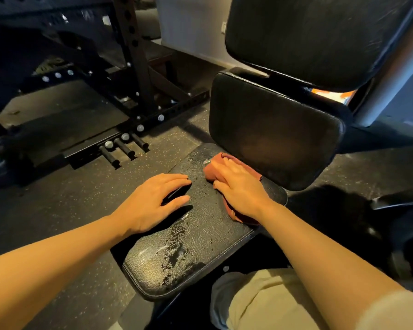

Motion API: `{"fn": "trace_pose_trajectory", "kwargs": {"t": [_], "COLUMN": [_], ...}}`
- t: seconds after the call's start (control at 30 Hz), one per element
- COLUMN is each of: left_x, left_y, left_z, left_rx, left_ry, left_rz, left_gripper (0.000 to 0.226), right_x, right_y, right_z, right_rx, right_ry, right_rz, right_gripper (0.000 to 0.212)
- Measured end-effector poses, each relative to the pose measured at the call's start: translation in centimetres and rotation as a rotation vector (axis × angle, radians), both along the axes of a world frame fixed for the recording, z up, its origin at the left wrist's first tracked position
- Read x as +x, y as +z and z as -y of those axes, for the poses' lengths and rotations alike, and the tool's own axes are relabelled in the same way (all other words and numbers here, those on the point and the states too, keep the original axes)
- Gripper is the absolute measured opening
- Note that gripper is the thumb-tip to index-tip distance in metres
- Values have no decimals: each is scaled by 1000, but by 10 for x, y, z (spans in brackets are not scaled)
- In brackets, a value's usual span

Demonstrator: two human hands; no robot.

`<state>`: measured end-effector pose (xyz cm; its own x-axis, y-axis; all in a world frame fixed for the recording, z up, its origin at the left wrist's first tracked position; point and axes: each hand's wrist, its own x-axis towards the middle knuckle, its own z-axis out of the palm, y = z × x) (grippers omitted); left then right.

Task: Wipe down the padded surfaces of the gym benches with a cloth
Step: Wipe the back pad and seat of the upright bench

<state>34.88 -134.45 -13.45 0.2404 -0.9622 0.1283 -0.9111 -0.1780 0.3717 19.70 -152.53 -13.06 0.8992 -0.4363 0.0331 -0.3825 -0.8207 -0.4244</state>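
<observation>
Pressing a rust-red cloth [231, 184] flat-fingered on the cracked black padded seat [196, 246], right hand [239, 189]; left hand [153, 201] rests open beside it. Black perforated steel rack [134, 67] stands left.

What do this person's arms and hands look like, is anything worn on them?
Both forearms are bare. The left hand and right hand wear no gloves, and no rings or watch show. A pale sleeve edge appears on the right arm at the picture's lower right corner. Beige trousers cover the knee below.
</observation>
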Motion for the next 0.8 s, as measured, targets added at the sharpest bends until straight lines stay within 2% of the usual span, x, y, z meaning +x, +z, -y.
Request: {"fn": "trace_pose_trajectory", "kwargs": {"t": [0.1,0.2,0.6,0.7,0.8], "left_x": [1,0,-4,-5,-5], "left_y": [0,0,6,7,7], "left_z": [0,0,0,-1,-1], "left_rx": [-9,-17,33,37,28], "left_ry": [-8,-16,-4,0,1], "left_rz": [11,15,67,60,43], "left_gripper": [72,72,69,69,66], "right_x": [-35,-49,75,81,60], "right_y": [7,8,-10,-14,-13], "right_z": [-14,-16,28,23,8], "right_rx": [13,9,-23,-23,-18], "right_ry": [119,150,63,5,46], "right_rz": [-21,-42,-86,-61,-36], "right_gripper": [56,56,57,57,57]}}
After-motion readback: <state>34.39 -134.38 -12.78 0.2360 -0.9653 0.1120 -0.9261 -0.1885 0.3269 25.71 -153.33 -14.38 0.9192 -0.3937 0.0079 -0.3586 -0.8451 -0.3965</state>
